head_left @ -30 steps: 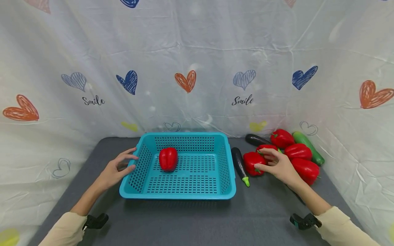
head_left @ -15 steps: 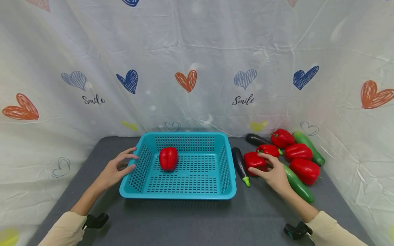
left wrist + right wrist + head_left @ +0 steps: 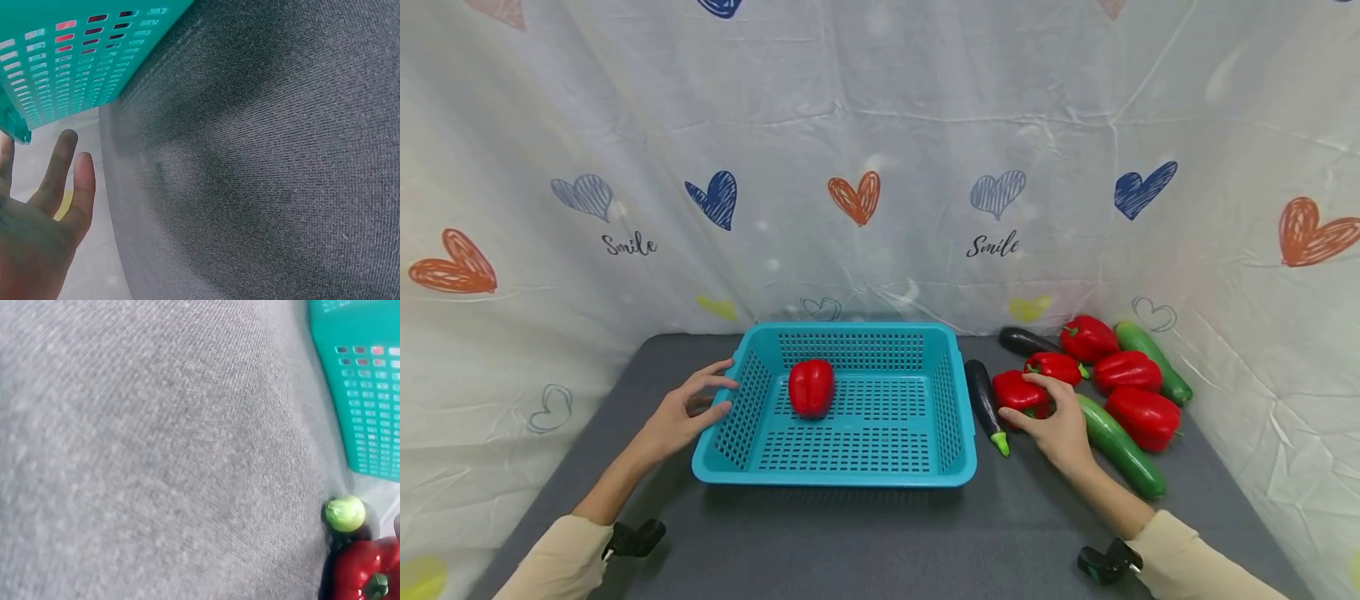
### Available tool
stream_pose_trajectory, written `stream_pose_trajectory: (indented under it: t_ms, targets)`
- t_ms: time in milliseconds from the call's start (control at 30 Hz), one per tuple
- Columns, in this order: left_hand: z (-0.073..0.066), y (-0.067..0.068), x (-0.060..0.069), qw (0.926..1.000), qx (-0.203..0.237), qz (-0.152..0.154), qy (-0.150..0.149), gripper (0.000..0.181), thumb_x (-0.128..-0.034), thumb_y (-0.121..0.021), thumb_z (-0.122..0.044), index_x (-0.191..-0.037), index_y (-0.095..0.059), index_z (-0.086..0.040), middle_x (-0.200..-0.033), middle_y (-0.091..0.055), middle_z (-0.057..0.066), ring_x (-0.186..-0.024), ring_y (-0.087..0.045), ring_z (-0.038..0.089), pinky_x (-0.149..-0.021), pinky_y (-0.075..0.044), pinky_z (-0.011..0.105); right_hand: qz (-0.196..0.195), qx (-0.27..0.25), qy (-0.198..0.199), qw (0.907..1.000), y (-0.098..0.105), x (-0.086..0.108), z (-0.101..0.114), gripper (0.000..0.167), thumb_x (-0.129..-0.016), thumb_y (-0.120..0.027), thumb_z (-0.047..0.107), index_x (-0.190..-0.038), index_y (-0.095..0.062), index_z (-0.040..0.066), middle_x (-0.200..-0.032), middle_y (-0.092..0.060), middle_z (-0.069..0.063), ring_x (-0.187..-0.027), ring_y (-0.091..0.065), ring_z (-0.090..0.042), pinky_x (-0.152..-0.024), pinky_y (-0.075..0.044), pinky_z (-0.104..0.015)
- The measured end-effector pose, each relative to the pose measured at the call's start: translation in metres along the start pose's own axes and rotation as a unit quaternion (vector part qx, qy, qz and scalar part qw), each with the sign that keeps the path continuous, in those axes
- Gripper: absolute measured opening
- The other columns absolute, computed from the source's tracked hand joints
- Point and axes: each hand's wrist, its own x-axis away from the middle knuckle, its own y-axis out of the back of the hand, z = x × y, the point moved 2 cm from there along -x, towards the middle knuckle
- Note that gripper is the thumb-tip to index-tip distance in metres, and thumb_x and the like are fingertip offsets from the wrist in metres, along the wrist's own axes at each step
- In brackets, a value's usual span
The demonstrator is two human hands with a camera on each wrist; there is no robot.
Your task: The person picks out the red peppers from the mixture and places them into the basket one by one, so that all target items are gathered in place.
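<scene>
Since a second ago, the right hand point(image 3: 1062, 429) has slid over toward the blue basket point(image 3: 832, 481), and a green cucumber point(image 3: 1122, 446) that was mostly hidden under that arm now shows. The thumb and bent fingers of this hand are curled round a shiny red pepper point(image 3: 1015, 392); I can't tell how hard they squeeze. That pepper sits on the gray desk point(image 3: 850, 542), to the right of the basket. A dark eggplant point(image 3: 983, 400) lies right in the way between the two, with its green end pointing toward the person. Just behind the pepper is a smaller one with a green stem point(image 3: 1051, 367). Past that, another eggplant point(image 3: 1028, 341) lies near the back edge. Off to the right, three more red ones are bunched up: a back pepper point(image 3: 1088, 338), a middle pepper point(image 3: 1127, 372) and a front pepper point(image 3: 1144, 418), with a second cucumber point(image 3: 1157, 367) behind them. The left hand point(image 3: 677, 417) rests loosely at the left rim of the basket, fingers spread apart. Inside the basket, left of the middle, is one lone pepper point(image 3: 811, 388). A white curtain point(image 3: 925, 125) with hearts hangs behind everything.
</scene>
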Motion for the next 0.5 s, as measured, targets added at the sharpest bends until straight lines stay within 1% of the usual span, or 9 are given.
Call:
stream_pose_trajectory:
  t_ms: [67, 100, 300, 333, 400, 500]
  targets:
    - [-0.0005, 0.0000, 0.0000, 1.0000, -0.002, 0.000, 0.002, 0.033, -0.0961, -0.066, 0.004, -0.128, -0.062, 0.000, -0.155, -0.037, 0.021, -0.114, -0.059, 0.046, -0.091, -0.047, 0.024, -0.001, 0.003, -0.002, 1.0000, -0.0010, 0.0002, 0.0004, 0.060, -0.083, -0.087, 0.017, -0.135, -0.059, 0.002, -0.136, -0.048, -0.023, -0.122, -0.042, -0.041, -0.091, -0.046, -0.062]
    - [-0.0008, 0.0001, 0.0001, 1.0000, -0.003, 0.000, 0.002, 0.033, -0.0961, -0.066, 0.004, -0.128, -0.062, -0.001, -0.155, -0.037, 0.021, -0.115, -0.059, 0.043, -0.091, -0.047, 0.024, -0.002, 0.004, -0.003, 1.0000, -0.0017, 0.0001, 0.0005, 0.060, -0.083, -0.087, 0.015, -0.135, -0.059, 0.002, -0.136, -0.048, -0.023, -0.122, -0.042, -0.041, -0.091, -0.046, -0.062]
    - [-0.0005, 0.0008, 0.0001, 1.0000, -0.001, -0.002, 0.000, 0.033, -0.0960, -0.066, 0.004, -0.128, -0.063, -0.002, -0.156, -0.038, 0.019, -0.121, -0.056, 0.016, -0.092, -0.046, 0.021, -0.004, 0.007, -0.004, 1.0000, -0.0034, -0.0006, 0.0004, 0.059, -0.083, -0.087, 0.011, -0.135, -0.060, 0.003, -0.135, -0.047, -0.023, -0.123, -0.042, -0.041, -0.093, -0.046, -0.061]
    - [-0.0003, 0.0009, 0.0000, 1.0000, -0.001, -0.002, -0.001, 0.033, -0.0959, -0.066, 0.004, -0.128, -0.063, -0.002, -0.156, -0.038, 0.019, -0.121, -0.055, 0.014, -0.092, -0.046, 0.021, -0.004, 0.007, -0.005, 1.0000, -0.0031, -0.0006, 0.0005, 0.059, -0.083, -0.087, 0.011, -0.135, -0.060, 0.003, -0.135, -0.047, -0.022, -0.123, -0.042, -0.041, -0.093, -0.046, -0.061]
    - [-0.0001, 0.0010, -0.0003, 1.0000, -0.001, -0.001, -0.001, 0.033, -0.0959, -0.066, 0.005, -0.128, -0.063, -0.002, -0.156, -0.038, 0.019, -0.121, -0.056, 0.015, -0.092, -0.045, 0.021, -0.004, 0.005, -0.004, 1.0000, -0.0021, -0.0002, 0.0014, 0.058, -0.083, -0.086, 0.012, -0.134, -0.060, 0.003, -0.135, -0.048, -0.022, -0.122, -0.042, -0.041, -0.093, -0.045, -0.062]
    - [-0.0002, 0.0010, -0.0006, 1.0000, -0.003, 0.001, 0.001, 0.033, -0.0963, -0.066, 0.004, -0.129, -0.062, -0.002, -0.156, -0.038, 0.020, -0.119, -0.058, 0.022, -0.092, -0.045, 0.021, -0.006, -0.002, 0.001, 1.0000, -0.0003, 0.0006, 0.0025, 0.057, -0.083, -0.086, 0.011, -0.133, -0.061, 0.003, -0.135, -0.049, -0.022, -0.121, -0.044, -0.041, -0.093, -0.046, -0.062]
